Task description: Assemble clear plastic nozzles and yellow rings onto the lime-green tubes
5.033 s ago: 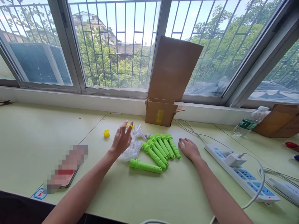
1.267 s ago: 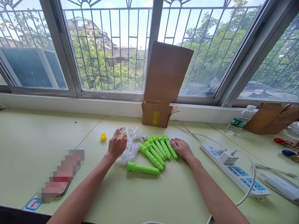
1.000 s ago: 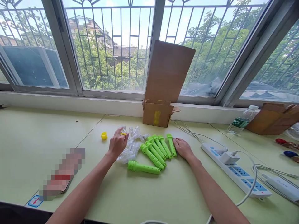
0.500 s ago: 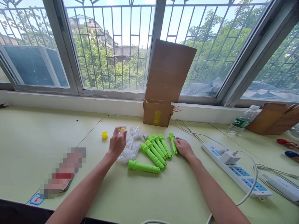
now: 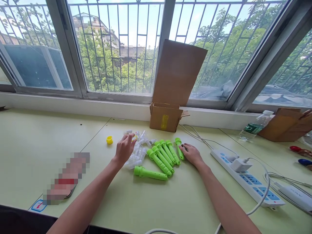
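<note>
My left hand (image 5: 124,149) hovers over a heap of small clear plastic pieces (image 5: 138,152), its fingers bent and pinched on a small yellow ring (image 5: 134,139). My right hand (image 5: 193,154) lies on the table, its fingertips closed on the rightmost green tube (image 5: 179,149), which sits slightly apart from the row. Several bright green ribbed tubes (image 5: 162,156) lie side by side between my hands. One more green tube (image 5: 150,174) lies crosswise in front of them. A loose yellow cap (image 5: 109,140) sits to the left of the heap.
A small open cardboard box (image 5: 165,117) stands by the window sill. A white power strip (image 5: 246,178) with a plugged-in charger (image 5: 240,164) and cables lies to the right. A water bottle (image 5: 256,128) lies further back. A phone (image 5: 65,178) lies at the left front.
My right hand has drawn the rightmost green tube away from the row. My left hand has kept the yellow ring and shifted slightly over the clear pieces.
</note>
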### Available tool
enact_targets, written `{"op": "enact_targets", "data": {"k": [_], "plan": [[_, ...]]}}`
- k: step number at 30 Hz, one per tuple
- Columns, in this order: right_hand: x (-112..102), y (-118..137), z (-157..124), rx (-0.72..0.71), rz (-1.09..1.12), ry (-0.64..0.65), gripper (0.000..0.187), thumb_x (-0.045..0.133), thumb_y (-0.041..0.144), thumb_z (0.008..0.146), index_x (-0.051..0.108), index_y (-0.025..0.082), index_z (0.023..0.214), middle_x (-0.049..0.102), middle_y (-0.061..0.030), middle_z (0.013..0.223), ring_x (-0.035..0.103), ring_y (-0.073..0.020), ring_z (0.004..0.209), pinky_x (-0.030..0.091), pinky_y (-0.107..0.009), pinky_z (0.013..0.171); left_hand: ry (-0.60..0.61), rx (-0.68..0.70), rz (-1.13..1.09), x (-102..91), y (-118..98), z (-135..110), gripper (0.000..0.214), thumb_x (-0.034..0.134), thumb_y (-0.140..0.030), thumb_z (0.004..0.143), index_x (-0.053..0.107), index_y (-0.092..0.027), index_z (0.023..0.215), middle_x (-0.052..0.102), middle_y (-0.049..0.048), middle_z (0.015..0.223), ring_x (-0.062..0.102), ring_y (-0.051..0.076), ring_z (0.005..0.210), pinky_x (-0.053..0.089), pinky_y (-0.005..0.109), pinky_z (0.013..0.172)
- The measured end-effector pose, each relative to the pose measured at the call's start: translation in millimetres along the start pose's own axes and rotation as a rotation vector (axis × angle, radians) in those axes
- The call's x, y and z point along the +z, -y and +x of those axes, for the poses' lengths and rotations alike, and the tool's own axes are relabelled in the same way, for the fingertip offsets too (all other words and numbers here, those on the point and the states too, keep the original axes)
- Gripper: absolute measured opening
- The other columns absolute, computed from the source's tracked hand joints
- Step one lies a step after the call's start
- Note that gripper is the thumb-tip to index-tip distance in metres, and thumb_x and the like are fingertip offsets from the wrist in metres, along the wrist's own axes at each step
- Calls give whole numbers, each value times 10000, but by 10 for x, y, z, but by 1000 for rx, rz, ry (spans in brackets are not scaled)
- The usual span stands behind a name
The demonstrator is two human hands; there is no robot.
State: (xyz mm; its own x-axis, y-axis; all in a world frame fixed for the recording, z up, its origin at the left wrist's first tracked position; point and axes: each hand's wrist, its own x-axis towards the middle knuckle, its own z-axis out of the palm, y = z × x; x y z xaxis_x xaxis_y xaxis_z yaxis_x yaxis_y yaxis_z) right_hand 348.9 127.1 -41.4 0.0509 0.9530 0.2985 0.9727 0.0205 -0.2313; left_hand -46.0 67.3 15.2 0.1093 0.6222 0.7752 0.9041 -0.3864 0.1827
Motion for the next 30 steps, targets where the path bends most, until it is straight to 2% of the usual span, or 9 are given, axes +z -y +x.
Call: {"op": "enact_targets", "data": {"k": [8, 12, 20, 26, 30], "plan": [[20, -21, 12, -5, -7, 7, 515, 359, 562, 899, 702, 224, 1081, 614, -87, 1288, 533, -269, 1206, 375, -368, 1007, 44, 26, -72, 37, 33, -5, 263, 495, -237, 927, 506, -237, 1189, 708, 29, 883, 667, 168, 809, 521, 264, 673], [24, -25, 15, -2, -12, 4, 515, 354, 567, 898, 697, 235, 1091, 615, -80, 1285, 529, -267, 1210, 375, -366, 1007, 50, 59, -77, 22, 4, -12, 299, 516, -215, 912, 498, -231, 1211, 694, 44, 933, 666, 165, 803, 528, 272, 701], [25, -27, 16, -10, -5, 7, 509, 357, 557, 900, 701, 229, 1080, 617, -80, 1284, 531, -272, 1210, 378, -368, 1007, 44, 119, -38, -53, -77, 0, 352, 556, -346, 893, 496, -194, 1205, 684, 87, 979, 656, 203, 859, 527, 293, 696], [27, -27, 17, -6, -2, 1, 493, 370, 553, 896, 704, 239, 1077, 619, -81, 1280, 533, -279, 1206, 386, -382, 998, 65, 89, -85, -16, -41, -10, 271, 465, -218, 937, 492, -220, 1207, 685, 34, 860, 651, 155, 777, 511, 257, 671], [23, -26, 22, -10, -5, 10, 509, 353, 555, 902, 702, 232, 1081, 618, -82, 1282, 530, -277, 1210, 381, -380, 1004, 56, 115, -51, -30, -64, -6, 308, 561, -239, 891, 499, -212, 1192, 685, 48, 913, 646, 182, 839, 514, 274, 674]]}}
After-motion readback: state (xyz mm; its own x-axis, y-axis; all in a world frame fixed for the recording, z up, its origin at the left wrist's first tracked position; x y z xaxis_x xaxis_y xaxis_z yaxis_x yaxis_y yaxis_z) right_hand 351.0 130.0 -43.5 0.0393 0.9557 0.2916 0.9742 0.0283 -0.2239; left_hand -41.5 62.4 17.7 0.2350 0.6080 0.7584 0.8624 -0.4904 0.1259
